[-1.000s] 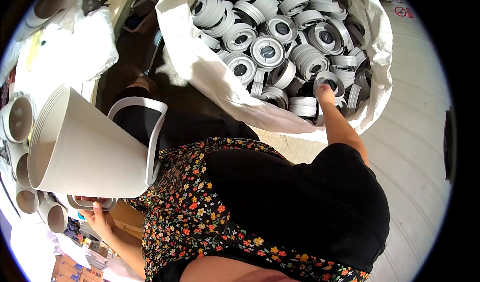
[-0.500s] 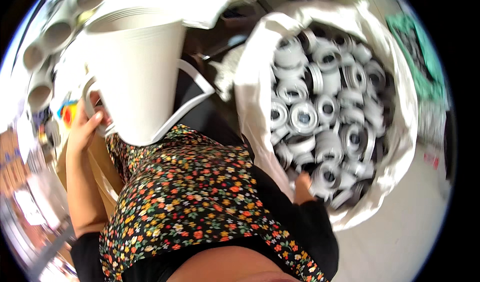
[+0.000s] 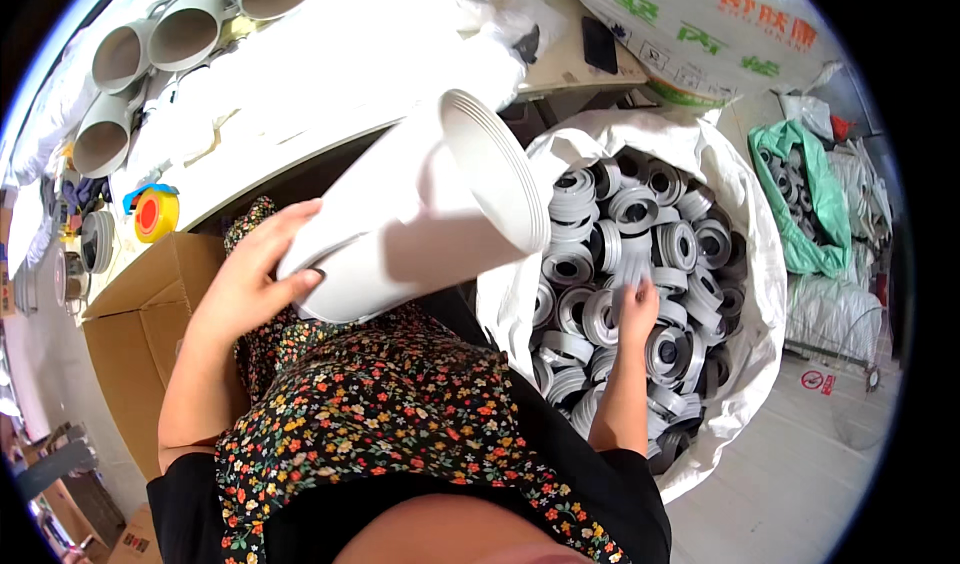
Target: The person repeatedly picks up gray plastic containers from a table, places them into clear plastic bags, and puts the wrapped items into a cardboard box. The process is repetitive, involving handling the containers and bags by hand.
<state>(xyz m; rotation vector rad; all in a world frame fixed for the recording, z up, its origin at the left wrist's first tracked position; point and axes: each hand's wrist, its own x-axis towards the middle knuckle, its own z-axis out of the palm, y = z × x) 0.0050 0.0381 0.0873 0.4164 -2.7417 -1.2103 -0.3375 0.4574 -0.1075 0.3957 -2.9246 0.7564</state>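
My left hand (image 3: 262,282) is closed around the handle side of a large white plastic jug (image 3: 390,199), above my flowered apron. The jug lies tilted, its ribbed open mouth facing right toward a white woven sack (image 3: 765,294). Round grey-white plastic parts (image 3: 680,247) with stepped rings and dark centre holes fill that sack. Among them, my right hand (image 3: 638,309) has its fingers closed on a pale ringed plastic part (image 3: 632,256). The fingertips and the lower side of this part are partly hidden.
Several white jugs (image 3: 185,34) lie at the far left on a white-covered table (image 3: 330,64), near a yellow-and-red round object (image 3: 156,212). An open cardboard box (image 3: 140,334) stands at my left. A phone (image 3: 599,44) lies by a large printed bag (image 3: 700,24). A green sack (image 3: 812,234) stands right.
The jug has tipped from upright to leaning right, mouth toward the sack. My right hand has moved from the sack's near edge to its middle and now grips a part.
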